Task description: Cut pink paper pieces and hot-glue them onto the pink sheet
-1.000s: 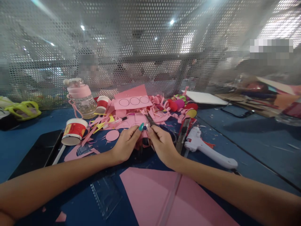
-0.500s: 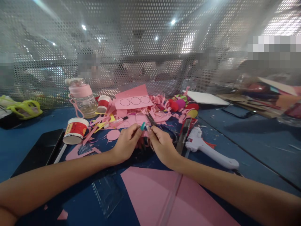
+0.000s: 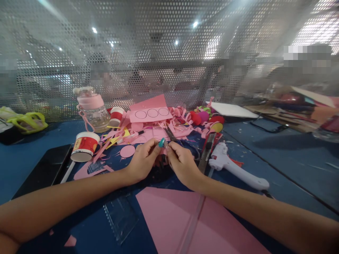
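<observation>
Nearest: big pink sheet (image 3: 185, 222) flat on the blue surface (image 3: 278, 162). Past it, left hand (image 3: 143, 160) & right hand (image 3: 182, 162) w/ grip pinched on a small pink scrap (image 3: 163, 151) btwn fingertips. Glue gun (image 3: 233, 167) just right, pink bottle (image 3: 91, 107) far left.

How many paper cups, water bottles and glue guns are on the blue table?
Paper cups: 2, one lying on its side, one standing behind it.
Water bottles: 1, with a pink lid.
Glue guns: 1, white.
Total: 4, all on the blue table.
</observation>
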Motion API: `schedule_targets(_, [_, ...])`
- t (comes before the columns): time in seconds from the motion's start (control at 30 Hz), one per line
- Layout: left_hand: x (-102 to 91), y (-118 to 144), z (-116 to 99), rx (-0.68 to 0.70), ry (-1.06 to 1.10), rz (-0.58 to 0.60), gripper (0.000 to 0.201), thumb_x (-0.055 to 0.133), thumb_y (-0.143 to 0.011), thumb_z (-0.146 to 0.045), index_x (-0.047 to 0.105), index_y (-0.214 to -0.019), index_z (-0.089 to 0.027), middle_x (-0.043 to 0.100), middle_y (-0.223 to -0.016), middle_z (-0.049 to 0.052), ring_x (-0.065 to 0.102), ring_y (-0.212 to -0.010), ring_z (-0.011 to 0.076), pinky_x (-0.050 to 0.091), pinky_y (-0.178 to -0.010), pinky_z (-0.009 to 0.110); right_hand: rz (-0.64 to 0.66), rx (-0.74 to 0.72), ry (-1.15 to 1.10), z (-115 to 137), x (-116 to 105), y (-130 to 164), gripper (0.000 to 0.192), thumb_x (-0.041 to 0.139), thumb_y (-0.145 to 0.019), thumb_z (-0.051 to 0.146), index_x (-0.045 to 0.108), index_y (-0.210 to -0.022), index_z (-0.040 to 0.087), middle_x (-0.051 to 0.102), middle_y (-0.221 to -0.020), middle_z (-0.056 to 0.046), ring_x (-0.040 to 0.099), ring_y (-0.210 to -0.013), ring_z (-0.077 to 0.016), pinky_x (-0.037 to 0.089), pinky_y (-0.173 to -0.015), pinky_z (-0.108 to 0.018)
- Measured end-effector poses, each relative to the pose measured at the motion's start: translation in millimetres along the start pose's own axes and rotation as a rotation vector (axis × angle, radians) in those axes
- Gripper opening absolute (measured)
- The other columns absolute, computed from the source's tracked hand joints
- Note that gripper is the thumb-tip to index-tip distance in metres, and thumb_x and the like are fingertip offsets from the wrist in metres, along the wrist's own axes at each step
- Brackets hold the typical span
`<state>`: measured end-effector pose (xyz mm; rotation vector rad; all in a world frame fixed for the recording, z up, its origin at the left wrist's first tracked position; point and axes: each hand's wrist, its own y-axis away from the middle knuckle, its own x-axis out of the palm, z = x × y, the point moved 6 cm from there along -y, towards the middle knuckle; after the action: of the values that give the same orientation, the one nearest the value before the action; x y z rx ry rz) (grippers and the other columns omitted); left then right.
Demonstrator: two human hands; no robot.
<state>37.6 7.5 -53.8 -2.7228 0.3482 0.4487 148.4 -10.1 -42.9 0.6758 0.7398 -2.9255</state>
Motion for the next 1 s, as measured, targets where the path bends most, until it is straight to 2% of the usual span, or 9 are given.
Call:
schedule_targets(0.3, [3.1, -2, 9, -0.056, 0.121, 0.037, 0.029, 0.045, -0.083, -0.044, 0.043, -0.069, -0.018, 0.055, -0.053, -0.004, 0.053, -0.046, 0.0098, 0.041, -0.044, 0.020, 0.011, -0.005, 0.024, 0, 0, 0, 0.030, 0.036, -0.088, 0.030, 0.038, -0.060, 0.021, 0.038, -0.045, 0.005, 0.037, -0.042, -0.0093, 0.028, -0.044, -0.023])
schedule_targets(0.6, [0.7, -3, 11, -0.044, 0.014, 0.032, 0.032, 0.044, -0.083, -0.043, 0.042, -0.065, -0.018, 0.054, -0.048, -0.005, 0.047, -0.041, 0.0078, 0.035, -0.041, 0.019, 0.032, 0.026, 0.018, -4, 2, 0, 0.031, 0.035, -0.089, 0.032, 0.038, -0.060, 0.021, 0.038, -0.044, 0.006, 0.037, -0.040, -0.0093, 0.028, -0.044, -0.024])
schedule_targets(0.87, [4.7, -1, 7, -0.026, 0.006, 0.073, 0.032, 0.040, -0.085, -0.046, 0.042, -0.069, -0.019, 0.057, -0.054, -0.003, 0.054, -0.047, 0.0103, 0.040, -0.046, 0.021, 0.057, 0.046, -0.041, -3, 4, -1, 0.026, 0.036, -0.087, 0.028, 0.039, -0.063, 0.021, 0.038, -0.047, 0.006, 0.035, -0.041, -0.0083, 0.028, -0.043, -0.022])
schedule_targets(1.0, [5.5, 0, 4, -0.018, -0.083, 0.086, 0.032, 0.036, -0.087, -0.047, 0.042, -0.071, -0.019, 0.057, -0.055, -0.003, 0.055, -0.049, 0.0110, 0.042, -0.048, 0.022, 0.065, 0.038, -0.046, -4, 4, -1, 0.023, 0.037, -0.087, 0.027, 0.039, -0.064, 0.021, 0.037, -0.047, 0.007, 0.035, -0.042, -0.0084, 0.028, -0.043, -0.022])
